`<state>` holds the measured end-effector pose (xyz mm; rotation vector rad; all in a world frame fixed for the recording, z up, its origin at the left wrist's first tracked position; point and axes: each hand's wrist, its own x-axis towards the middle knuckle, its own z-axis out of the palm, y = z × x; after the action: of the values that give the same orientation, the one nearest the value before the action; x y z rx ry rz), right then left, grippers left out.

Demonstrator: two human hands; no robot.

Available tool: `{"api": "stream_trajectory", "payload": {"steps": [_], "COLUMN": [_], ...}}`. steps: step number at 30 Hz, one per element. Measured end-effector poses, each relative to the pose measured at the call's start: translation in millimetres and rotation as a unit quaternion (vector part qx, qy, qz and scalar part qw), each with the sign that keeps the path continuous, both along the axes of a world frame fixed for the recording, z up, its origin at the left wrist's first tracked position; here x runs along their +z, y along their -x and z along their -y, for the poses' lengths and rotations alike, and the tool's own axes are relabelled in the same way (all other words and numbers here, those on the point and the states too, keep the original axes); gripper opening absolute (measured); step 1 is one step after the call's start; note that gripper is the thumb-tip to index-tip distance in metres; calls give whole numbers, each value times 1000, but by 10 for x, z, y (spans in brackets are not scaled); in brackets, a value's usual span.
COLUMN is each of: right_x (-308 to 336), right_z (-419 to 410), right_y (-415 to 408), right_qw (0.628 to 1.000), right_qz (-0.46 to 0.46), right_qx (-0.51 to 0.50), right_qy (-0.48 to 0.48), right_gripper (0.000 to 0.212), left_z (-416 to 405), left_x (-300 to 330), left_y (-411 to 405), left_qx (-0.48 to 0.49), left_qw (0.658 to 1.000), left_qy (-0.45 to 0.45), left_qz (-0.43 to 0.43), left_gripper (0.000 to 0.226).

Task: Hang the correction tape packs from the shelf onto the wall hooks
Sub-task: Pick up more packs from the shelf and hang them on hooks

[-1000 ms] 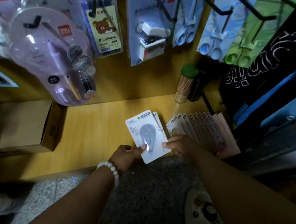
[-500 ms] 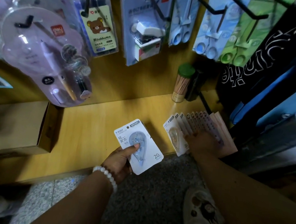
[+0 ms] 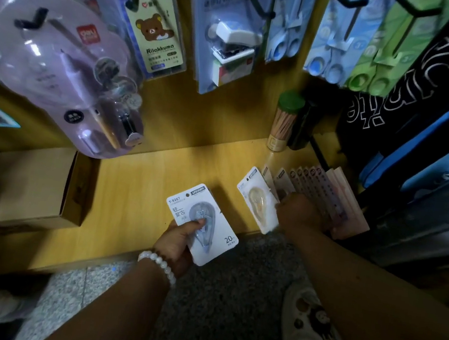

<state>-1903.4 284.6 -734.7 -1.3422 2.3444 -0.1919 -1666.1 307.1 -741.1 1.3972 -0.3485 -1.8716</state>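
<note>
My left hand (image 3: 180, 239) grips a white correction tape pack with a blue-grey dispenser (image 3: 208, 219), held just above the front edge of the wooden shelf (image 3: 144, 187). My right hand (image 3: 301, 217) is closed on a second pack with an orange dispenser (image 3: 256, 199), tilted up from a fanned row of packs (image 3: 318, 188) at the shelf's right end. Black wall hooks (image 3: 257, 0) stick out above, loaded with other stationery.
A brown cardboard box (image 3: 29, 187) sits on the shelf's left. A green-capped tube of sticks (image 3: 283, 123) stands at the back. Lilac blister packs (image 3: 60, 62), a stapler pack (image 3: 232, 39) and scissors packs (image 3: 349, 38) hang overhead. Dark bags (image 3: 425, 110) crowd the right.
My left hand pulled the blue-grey pack away from the row toward the shelf's front edge. My right hand went back to the row and lifted out the orange pack.
</note>
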Motion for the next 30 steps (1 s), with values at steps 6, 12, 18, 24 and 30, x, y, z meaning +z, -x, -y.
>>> {"api": "stream_trajectory", "payload": {"steps": [6,12,18,24,30], "right_x": [271,314,353,419,107], "right_z": [40,-21,-67,-91,-64], "right_y": [-199,-383,-502,-530,-81], "right_qw": [924,865,882,897,973], "right_qz": [374,502,463,425,160], "right_qx": [-26,4,91,123,-34], "right_qy": [72,-2,-15,6,160], "right_gripper": [10,20,14,32,29], "left_z": [1,-9,-21,16,13], "left_x": [52,210,315,244,132], "left_y": [-171,-167,-74,-37,-16], "left_qx": [48,75,41,-20,-6], "left_qw": [999,992,977,983,988], "left_qy": [17,-5,40,67,60], "left_qz": [-6,-105,-206,-170,-143], "left_gripper": [48,52,75,52,20]}}
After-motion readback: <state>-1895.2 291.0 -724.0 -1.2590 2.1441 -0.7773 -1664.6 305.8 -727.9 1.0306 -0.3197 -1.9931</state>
